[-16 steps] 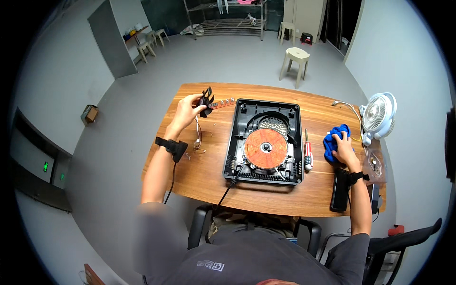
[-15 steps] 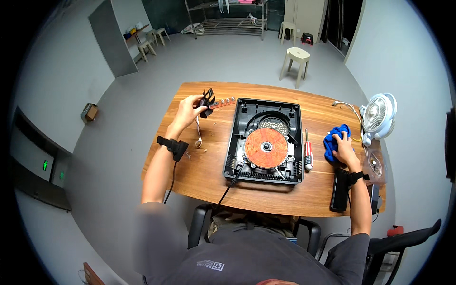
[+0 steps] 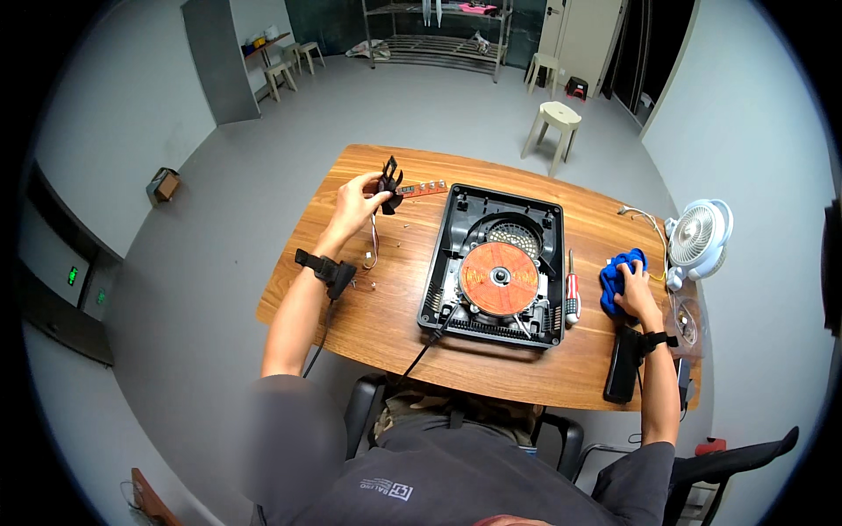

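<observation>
- My right grip (image 3: 638, 294) rests on the blue cloth (image 3: 611, 282); its underside is hidden, so I can't tell if it's closed.
- On the wooden surface (image 3: 517, 377), an orange coil (image 3: 484, 280) covers part of the opened black case (image 3: 465, 215).
- My left grip (image 3: 358, 203) pinches a partly covered black fan (image 3: 390, 191), far left.
- Beyond: grey floor (image 3: 351, 105), pale stool (image 3: 559, 115), rack (image 3: 438, 46) cut off above.

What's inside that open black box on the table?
A round orange coil and a grille with holes show inside. The coil hides whatever lies directly beneath it.
</observation>
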Demonstrator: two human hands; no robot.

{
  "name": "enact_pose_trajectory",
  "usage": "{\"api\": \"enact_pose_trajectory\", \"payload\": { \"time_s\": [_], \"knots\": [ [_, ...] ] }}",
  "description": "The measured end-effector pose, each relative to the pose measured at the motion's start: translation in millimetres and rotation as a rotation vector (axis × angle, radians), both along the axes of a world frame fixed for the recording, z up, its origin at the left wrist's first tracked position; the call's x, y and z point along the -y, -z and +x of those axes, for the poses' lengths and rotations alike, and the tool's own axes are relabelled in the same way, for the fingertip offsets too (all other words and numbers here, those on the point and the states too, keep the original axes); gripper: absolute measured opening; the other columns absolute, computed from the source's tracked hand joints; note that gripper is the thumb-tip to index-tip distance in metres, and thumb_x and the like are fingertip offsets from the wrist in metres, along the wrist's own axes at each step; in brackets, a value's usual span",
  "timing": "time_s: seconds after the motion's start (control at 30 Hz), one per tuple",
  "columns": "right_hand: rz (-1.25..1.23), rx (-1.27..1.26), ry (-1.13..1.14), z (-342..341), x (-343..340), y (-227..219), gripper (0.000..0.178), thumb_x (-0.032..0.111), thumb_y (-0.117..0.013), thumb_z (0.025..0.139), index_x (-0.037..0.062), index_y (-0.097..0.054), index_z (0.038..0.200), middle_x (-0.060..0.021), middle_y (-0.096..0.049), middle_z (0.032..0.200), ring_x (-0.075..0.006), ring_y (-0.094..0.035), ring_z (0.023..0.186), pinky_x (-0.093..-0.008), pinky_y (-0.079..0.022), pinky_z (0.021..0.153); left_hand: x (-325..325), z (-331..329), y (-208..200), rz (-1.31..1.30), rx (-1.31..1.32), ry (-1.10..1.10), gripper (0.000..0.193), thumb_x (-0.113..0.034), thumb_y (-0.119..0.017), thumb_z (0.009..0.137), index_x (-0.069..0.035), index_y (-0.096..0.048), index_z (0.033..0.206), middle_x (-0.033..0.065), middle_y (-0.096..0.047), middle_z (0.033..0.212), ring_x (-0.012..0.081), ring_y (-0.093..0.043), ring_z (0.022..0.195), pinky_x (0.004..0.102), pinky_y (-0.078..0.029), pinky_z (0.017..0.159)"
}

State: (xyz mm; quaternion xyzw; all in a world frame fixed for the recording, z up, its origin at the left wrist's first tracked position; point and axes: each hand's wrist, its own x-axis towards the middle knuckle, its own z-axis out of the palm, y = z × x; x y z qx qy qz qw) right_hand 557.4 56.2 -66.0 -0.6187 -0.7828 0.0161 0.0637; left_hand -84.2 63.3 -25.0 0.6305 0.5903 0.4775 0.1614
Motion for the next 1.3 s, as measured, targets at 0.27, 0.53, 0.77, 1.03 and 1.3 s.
{"api": "enact_pose_trajectory", "payload": {
  "time_s": [0.27,0.53,0.77,1.03,1.3],
  "knots": [
    [-0.031,-0.021,0.035,-1.3,-3.7,-4.2,0.074,0.002,-0.08,0.066,0.0159,-0.05,0.133,-0.025,-0.038,0.142,-0.0558,-0.047,0.122,-0.06,-0.049,0.102,24.5,10.7,-27.5,0.215,0.093,-0.086,0.039,-0.011,-0.078,0.087,0.002,-0.066,0.122,0.0144,-0.073,0.113,0.0241,-0.072,0.106,0.0357,-0.059,0.093],
    [-0.051,-0.045,0.012,7.2,-9.6,-0.1,0.075,0.006,-0.082,0.066,0.0145,-0.049,0.133,-0.0273,-0.037,0.141,-0.0574,-0.045,0.121,-0.0602,-0.047,0.103,36.7,15.9,-52.7,0.371,0.293,0.038,0.036,-0.006,-0.074,0.092,0.002,-0.064,0.125,0.013,-0.073,0.114,0.0223,-0.071,0.108,0.0347,-0.057,0.097],
    [-0.036,-0.037,0.005,7.3,-8.8,0.8,0.073,0.008,-0.08,0.067,0.0131,-0.049,0.133,-0.0268,-0.038,0.139,-0.0561,-0.045,0.119,-0.061,-0.045,0.103,19.7,-7.3,-30.3,0.255,0.152,0.002,0.039,-0.006,-0.074,0.091,0.002,-0.062,0.127,0.0132,-0.071,0.117,0.0236,-0.071,0.109,0.0359,-0.057,0.096],
    [-0.026,-0.032,0.002,6.7,-6.7,2.3,0.075,0.006,-0.083,0.066,0.0133,-0.049,0.133,-0.0271,-0.037,0.141,-0.0564,-0.044,0.12,-0.0615,-0.045,0.103,3.7,-31.4,-1.2,0.142,-0.135,-0.212,0.039,-0.013,-0.078,0.088,-0.001,-0.064,0.122,0.0155,-0.068,0.115,0.0263,-0.071,0.103,0.0383,-0.058,0.09],
    [-0.012,-0.013,0.006,8.5,-10.3,8.7,0.074,0.006,-0.081,0.065,0.0143,-0.049,0.132,-0.0268,-0.037,0.14,-0.0564,-0.045,0.119,-0.062,-0.047,0.099,17.7,-37.4,1.6,0.146,-0.172,-0.306,0.039,-0.017,-0.079,0.088,0.001,-0.064,0.119,0.0161,-0.068,0.107,0.0274,-0.071,0.093,0.0382,-0.058,0.083]
  ]
}}
